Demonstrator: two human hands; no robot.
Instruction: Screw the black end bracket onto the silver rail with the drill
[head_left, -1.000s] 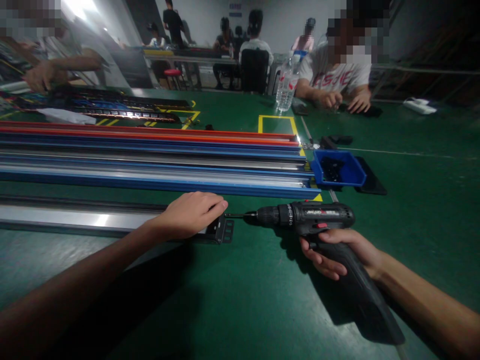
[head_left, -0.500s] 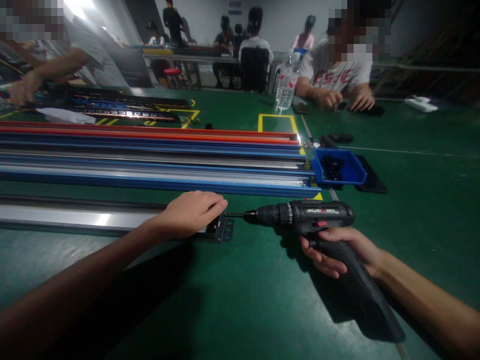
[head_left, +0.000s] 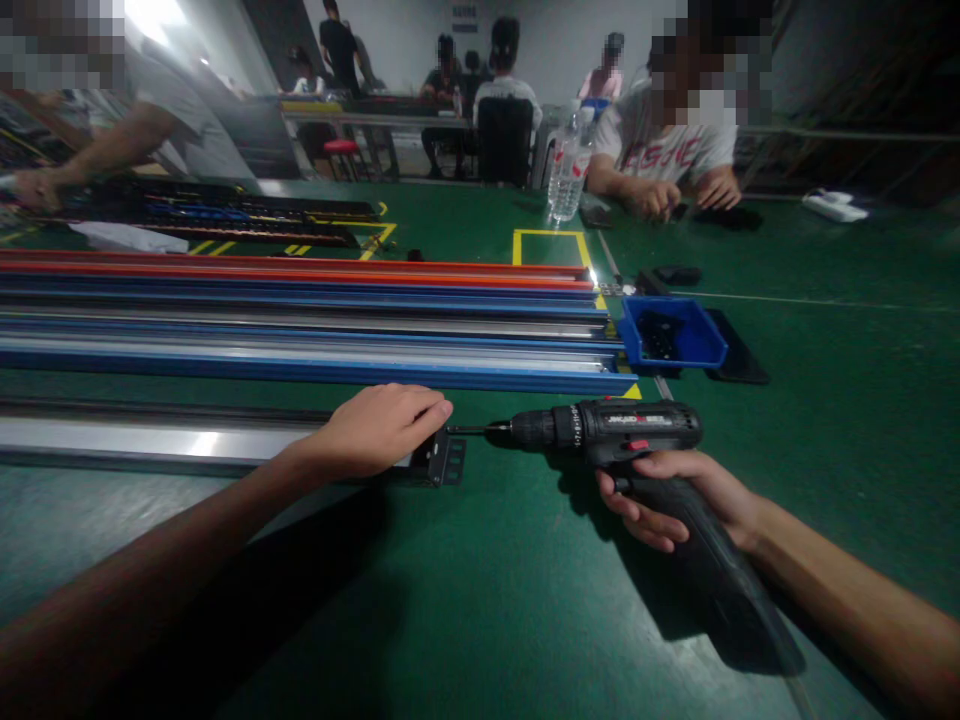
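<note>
My right hand (head_left: 675, 490) grips a black power drill (head_left: 637, 428) by its handle, with a finger at the trigger. The drill lies level and points left, its long bit (head_left: 472, 430) reaching the end of a silver and black metal rail (head_left: 172, 438). My left hand (head_left: 382, 430) lies over that end, its fingers closed around the top and far side, where the fingertips are hidden. A black end bracket (head_left: 450, 463) with slots sticks out just below the bit. The exact contact at the bit's tip is hard to see beside my thumb.
Behind my hands lie several long blue rails (head_left: 450, 375) and an orange-red rail (head_left: 375, 262). A blue bin (head_left: 679, 335) with small black parts stands right of their ends. Farther back are water bottles (head_left: 568, 170) and a person's hands (head_left: 690, 195) across the green table.
The whole view has shifted slightly to the left. My hands, the drill and the rail keep the same places relative to each other. The far-left person's arm has moved a little.
</note>
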